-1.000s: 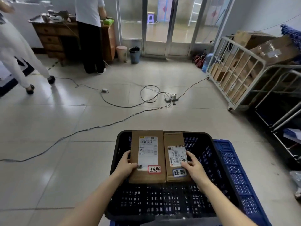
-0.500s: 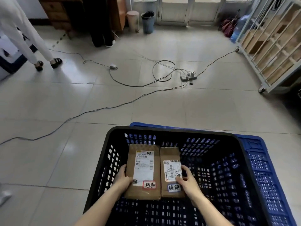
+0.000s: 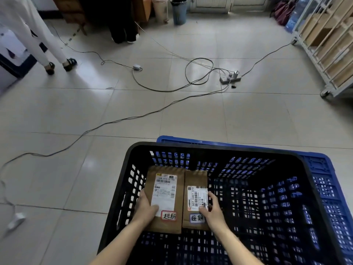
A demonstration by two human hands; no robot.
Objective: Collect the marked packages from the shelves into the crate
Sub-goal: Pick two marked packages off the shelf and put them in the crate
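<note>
The left hand is gripping the left edge of a larger brown cardboard package bearing a white shipping label and a red-bordered sticker, with its thumb lying on the label. The right hand is holding the right edge of a smaller brown cardboard package bearing a blue-bordered sticker. Both packages are lying side by side, touching, inside the black plastic lattice crate, near its left wall. A blue plastic crate is showing along its far and right edges.
</note>
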